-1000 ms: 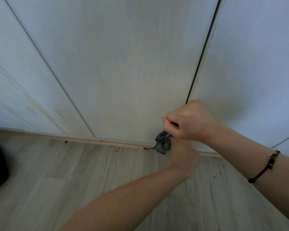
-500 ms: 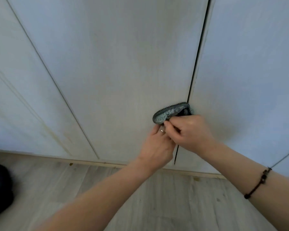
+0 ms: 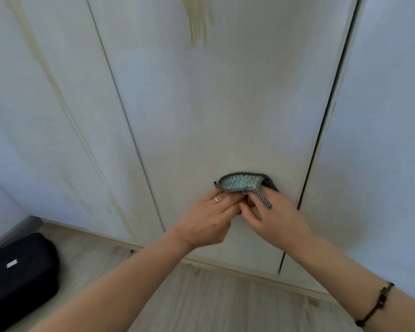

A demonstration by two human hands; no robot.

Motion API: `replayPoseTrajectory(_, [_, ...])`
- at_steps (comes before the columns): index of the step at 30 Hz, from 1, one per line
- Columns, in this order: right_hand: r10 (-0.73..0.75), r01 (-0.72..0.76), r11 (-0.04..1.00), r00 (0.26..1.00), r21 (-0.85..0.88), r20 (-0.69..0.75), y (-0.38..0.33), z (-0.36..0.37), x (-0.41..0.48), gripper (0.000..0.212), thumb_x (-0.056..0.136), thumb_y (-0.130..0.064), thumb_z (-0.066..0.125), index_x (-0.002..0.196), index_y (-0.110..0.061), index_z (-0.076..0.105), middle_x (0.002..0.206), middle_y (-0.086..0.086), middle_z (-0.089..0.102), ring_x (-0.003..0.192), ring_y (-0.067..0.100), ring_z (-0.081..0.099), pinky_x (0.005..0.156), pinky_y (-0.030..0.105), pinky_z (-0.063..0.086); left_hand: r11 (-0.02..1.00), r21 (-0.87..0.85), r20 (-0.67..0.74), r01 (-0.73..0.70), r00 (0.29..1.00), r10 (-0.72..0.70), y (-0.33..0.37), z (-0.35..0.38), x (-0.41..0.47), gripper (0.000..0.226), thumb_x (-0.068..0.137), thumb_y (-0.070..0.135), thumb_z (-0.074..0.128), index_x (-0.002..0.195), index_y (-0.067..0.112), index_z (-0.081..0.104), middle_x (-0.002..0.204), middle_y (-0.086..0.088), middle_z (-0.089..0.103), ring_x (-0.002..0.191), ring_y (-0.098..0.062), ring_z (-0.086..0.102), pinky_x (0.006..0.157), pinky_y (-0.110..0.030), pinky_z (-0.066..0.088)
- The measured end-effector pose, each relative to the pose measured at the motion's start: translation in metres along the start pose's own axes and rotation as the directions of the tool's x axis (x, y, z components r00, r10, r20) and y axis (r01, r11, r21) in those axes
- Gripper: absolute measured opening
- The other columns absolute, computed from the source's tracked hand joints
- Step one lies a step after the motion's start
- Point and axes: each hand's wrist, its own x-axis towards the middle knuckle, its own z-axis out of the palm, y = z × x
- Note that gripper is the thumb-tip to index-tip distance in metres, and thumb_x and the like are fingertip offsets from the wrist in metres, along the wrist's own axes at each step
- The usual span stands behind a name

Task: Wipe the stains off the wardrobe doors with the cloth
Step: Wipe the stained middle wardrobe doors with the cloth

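Dropping the cloth is the main risk. Both hands are bunched together at its lower edge, apparently re-folding it, so neither looks to have a firm wiping grip yet, and it could slip to the floor. The left hand, ring on one finger, pinches the lower hem with its fingertips. The right hand has its fingers tucked under the right end with a checked strip draped over one finger. It is clamped on the cloth, but how tightly can't be told.

Second risk: a bunched pad would likely smear rather than lift. The yellowish drip stain sits high on the middle door, well above the hands. Long streaks on the left door are also not yet wiped.

The cloth is small, with a teal knitted-looking face and a dark checked border, curled into a pouch shape. It is held against the lower middle door, near the dark gap beside the right door. It looks soft and limp, and probably needs flattening before pressure works.
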Motion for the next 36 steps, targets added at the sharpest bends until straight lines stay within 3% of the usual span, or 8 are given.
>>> replayPoseTrajectory(3, [0.056, -0.057, 0.991, 0.998, 0.121, 0.006, -0.015, 0.015, 0.033, 0.021, 0.090, -0.020, 0.058, 0.104, -0.006, 0.065, 0.089, 0.009, 0.066, 0.080, 0.018, 0.051, 0.069, 0.028, 0.039, 0.994, -0.022, -0.157, 0.107, 0.982, -0.109, -0.019, -0.018, -0.003, 0.021, 0.080, -0.007, 0.054, 0.097, -0.005, 0.067, 0.123, -0.022, 0.062, 0.111, -0.037, 0.059, 0.102, -0.045, 0.046])
replayPoseTrajectory(8, [0.186, -0.302, 0.926, 0.887, 0.226, 0.422, -0.046, 0.063, 0.030, 0.050, 0.094, -0.045, 0.030, 0.110, -0.013, 0.065, 0.096, 0.009, 0.071, 0.088, 0.030, 0.066, 0.074, 0.039, 0.051, 0.978, -0.057, -0.068, 0.201, 0.976, -0.205, -0.037, -0.017, -0.047, 0.004, 0.081, -0.001, 0.058, 0.080, 0.000, 0.063, 0.101, -0.019, 0.059, 0.082, -0.033, 0.054, 0.073, -0.042, 0.049])
replayPoseTrajectory(11, [0.187, -0.358, 0.900, 0.834, 0.250, 0.519, -0.055, 0.073, 0.040, 0.045, 0.093, -0.044, 0.043, 0.123, -0.018, 0.064, 0.096, 0.002, 0.074, 0.090, 0.024, 0.068, 0.080, 0.039, 0.053, 0.931, -0.010, -0.153, 0.366, 0.919, -0.363, -0.065, -0.046, -0.067, 0.013, 0.086, 0.004, 0.057, 0.090, -0.002, 0.067, 0.106, -0.020, 0.060, 0.083, -0.029, 0.058, 0.069, -0.041, 0.051])
replayPoseTrajectory(15, [0.230, -0.453, 0.803, 0.835, 0.386, 0.501, -0.066, 0.070, 0.062, 0.018, 0.095, -0.020, 0.065, 0.107, -0.008, 0.071, 0.102, 0.000, 0.075, 0.092, 0.008, 0.068, 0.090, 0.025, 0.052, 0.809, 0.128, -0.391, 0.574, 0.778, -0.491, -0.102, -0.096, -0.062, 0.036, 0.081, -0.005, 0.055, 0.114, 0.000, 0.067, 0.126, -0.018, 0.059, 0.113, -0.033, 0.059, 0.095, -0.046, 0.047])
replayPoseTrajectory(20, [0.295, -0.500, 0.615, 0.863, 0.610, 0.410, -0.078, 0.064, 0.104, 0.028, 0.096, -0.016, 0.064, 0.123, -0.020, 0.066, 0.106, -0.012, 0.071, 0.098, -0.009, 0.064, 0.085, 0.003, 0.045, 0.738, 0.210, -0.467, 0.641, 0.730, -0.500, -0.121, -0.133, -0.047, 0.071, 0.076, -0.016, 0.043, 0.147, -0.010, 0.036, 0.156, -0.026, 0.031, 0.148, -0.038, 0.027, 0.116, -0.055, 0.030])
replayPoseTrajectory(26, [0.374, -0.593, 0.677, 0.787, 0.435, 0.491, -0.071, 0.047, 0.085, 0.014, 0.088, -0.025, 0.073, 0.102, -0.027, 0.074, 0.099, -0.021, 0.074, 0.097, -0.003, 0.069, 0.089, 0.041, 0.058, 0.752, 0.124, -0.365, 0.648, 0.734, -0.573, -0.143, -0.149, -0.028, 0.073, 0.077, -0.018, 0.045, 0.148, -0.017, 0.025, 0.157, -0.035, 0.017, 0.150, -0.045, 0.012, 0.119, -0.058, 0.023])
replayPoseTrajectory(31, [0.538, -0.560, 0.763, 0.827, 0.322, 0.164, -0.068, -0.041, 0.173, 0.016, 0.083, -0.028, 0.083, 0.076, -0.035, 0.070, 0.066, -0.040, 0.060, 0.078, -0.023, 0.059, 0.075, -0.002, 0.042, 0.793, 0.050, -0.329, 0.607, 0.760, -0.561, -0.147, -0.154, -0.034, 0.071, 0.078, -0.015, 0.047, 0.146, -0.017, 0.029, 0.156, -0.035, 0.021, 0.150, -0.045, 0.015, 0.115, -0.059, 0.030])
replayPoseTrajectory(36, [0.521, -0.494, 0.791, 0.853, 0.361, 0.026, -0.084, -0.058, 0.225, 0.032, 0.076, -0.027, 0.087, 0.094, -0.034, 0.062, 0.074, -0.019, 0.073, 0.074, -0.004, 0.070, 0.068, 0.008, 0.051, 0.825, 0.020, -0.358, 0.565, 0.774, -0.522, -0.156, -0.138, -0.037, 0.071, 0.078, -0.011, 0.049, 0.146, -0.014, 0.032, 0.153, -0.033, 0.028, 0.149, -0.045, 0.019, 0.117, -0.058, 0.030])
